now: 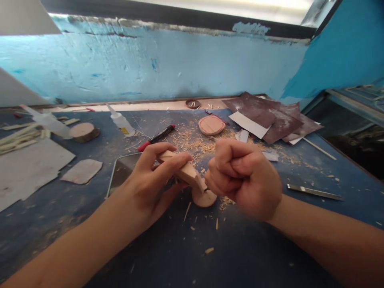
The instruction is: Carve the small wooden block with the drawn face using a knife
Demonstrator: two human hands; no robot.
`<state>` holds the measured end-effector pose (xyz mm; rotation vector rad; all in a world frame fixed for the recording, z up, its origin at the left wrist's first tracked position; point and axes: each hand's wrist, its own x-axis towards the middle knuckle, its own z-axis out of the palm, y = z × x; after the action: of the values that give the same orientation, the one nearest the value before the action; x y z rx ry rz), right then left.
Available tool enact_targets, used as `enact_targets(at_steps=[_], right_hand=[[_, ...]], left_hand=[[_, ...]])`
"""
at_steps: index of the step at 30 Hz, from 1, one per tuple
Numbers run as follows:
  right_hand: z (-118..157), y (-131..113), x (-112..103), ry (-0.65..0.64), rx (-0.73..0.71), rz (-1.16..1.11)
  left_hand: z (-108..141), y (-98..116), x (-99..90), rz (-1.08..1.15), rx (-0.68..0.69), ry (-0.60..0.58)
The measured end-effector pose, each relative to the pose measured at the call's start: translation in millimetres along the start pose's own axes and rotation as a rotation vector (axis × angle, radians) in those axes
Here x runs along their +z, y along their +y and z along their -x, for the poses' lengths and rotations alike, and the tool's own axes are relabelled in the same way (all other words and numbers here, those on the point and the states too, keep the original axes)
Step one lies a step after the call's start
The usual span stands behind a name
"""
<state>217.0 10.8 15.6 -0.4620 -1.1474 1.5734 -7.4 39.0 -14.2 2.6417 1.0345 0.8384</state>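
My left hand (153, 172) is closed round a pale carved piece of wood (187, 176), fingers on top and thumb below. The wood slants down to the right, its near end above a small round wooden disc (204, 198) on the table. Close beside that end, my right hand (244, 176) is clenched in a fist. A small dark bit shows between the fist and the wood, but the fingers hide whatever is gripped. Wood shavings (207, 146) lie scattered behind and below the hands.
On the blue table (168, 256) lie a red-and-black marker (157, 137), glue bottles (121, 122), a wood slice with a red outline (211, 125), sandpaper sheets (270, 116) and a metal blade-like tool (315, 192). A phone-like flat slab (121, 170) sits by my left hand.
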Motion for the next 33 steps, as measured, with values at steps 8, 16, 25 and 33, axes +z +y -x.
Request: enact_targets(at_steps=[8,16,25,33], right_hand=[[-10,-7,-17,-0.096,0.079,-0.055],[-11,-2,-20,-0.093,0.125,-0.052],[-9,0,-22,-0.096,0.121,-0.044],[-11,-1,-21,-0.096,0.139,-0.039]], left_hand=[[4,11,-12.0,0.043,-0.065,-0.009],[6,-3,-38.2,0.048,-0.093,-0.066],[12,-13,-34.5,0.086,-0.023,-0.279],[20,1,-26.4,-0.047,-0.002,-0.462]])
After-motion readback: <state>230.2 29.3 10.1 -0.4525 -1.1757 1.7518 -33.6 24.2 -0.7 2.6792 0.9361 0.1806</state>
